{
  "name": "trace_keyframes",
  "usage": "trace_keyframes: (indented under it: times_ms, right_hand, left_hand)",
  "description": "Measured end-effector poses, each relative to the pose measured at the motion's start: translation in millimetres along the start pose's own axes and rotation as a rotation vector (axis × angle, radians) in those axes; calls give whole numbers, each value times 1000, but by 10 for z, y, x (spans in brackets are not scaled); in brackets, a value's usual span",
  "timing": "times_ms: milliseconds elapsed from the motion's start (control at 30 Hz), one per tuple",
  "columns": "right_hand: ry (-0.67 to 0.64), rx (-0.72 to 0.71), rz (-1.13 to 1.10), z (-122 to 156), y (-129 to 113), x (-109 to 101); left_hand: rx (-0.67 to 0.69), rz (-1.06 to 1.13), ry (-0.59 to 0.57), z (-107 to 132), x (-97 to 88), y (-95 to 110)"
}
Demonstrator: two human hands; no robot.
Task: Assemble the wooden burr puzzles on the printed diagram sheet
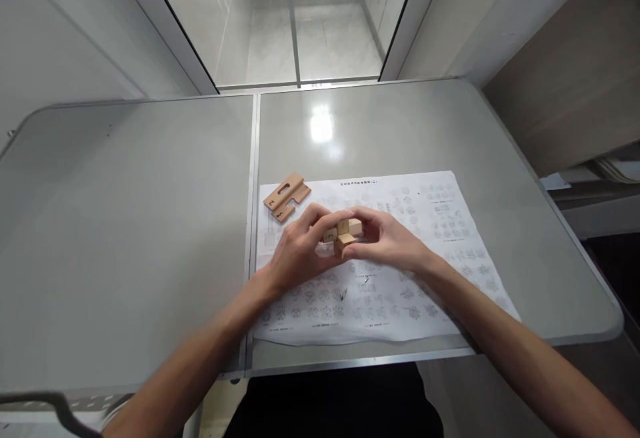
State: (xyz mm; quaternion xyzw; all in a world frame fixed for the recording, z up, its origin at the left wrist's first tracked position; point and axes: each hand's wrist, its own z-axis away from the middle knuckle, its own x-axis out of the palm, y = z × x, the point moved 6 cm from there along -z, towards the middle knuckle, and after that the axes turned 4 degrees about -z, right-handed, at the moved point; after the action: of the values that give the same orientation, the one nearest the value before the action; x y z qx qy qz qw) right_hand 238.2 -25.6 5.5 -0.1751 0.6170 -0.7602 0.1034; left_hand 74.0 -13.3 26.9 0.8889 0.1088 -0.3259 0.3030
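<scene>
Both my hands meet over a printed sheet, closed round a cluster of interlocked wooden puzzle pieces [344,241]. My left hand [303,243] grips the cluster from the left, its thumb side partly hidden. From the right, my right hand [387,238] pinches it between thumb and fingers. A numeral is marked on one block's face, and much of the cluster is covered by fingers. Up and left of my hands lie a slotted wooden piece [283,190] marked 2 and a notched wooden piece [295,201], side by side at the sheet's left edge.
Under my hands, the white instruction sheet [465,291] shows rows of small diagrams. It lies on a grey folding table [165,211] with a metal seam [253,158] left of the sheet. Beyond the table's far edge stands a glass door [325,25]; a wooden cabinet [565,71] is at right.
</scene>
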Motion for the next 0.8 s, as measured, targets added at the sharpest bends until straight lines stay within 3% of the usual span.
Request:
trace_keyframes:
  times_ms: [133,267,467,600,800]
  right_hand:
    - [3,1,-45,1,-9,29]
    - [1,-100,-31,8,-49,34]
    - [172,-302,396,48,-129,-39]
    - [148,-429,571,70,-172,-18]
    - [123,-391,525,58,-114,17]
  left_hand:
    - [1,7,3,-10,-9,12]
    - [-38,143,-10,-40,-29,9]
    - [-175,271,-21,-57,-51,-89]
    - [-206,374,-92,-59,-24,-89]
    - [-155,350,-97,-58,-30,-49]
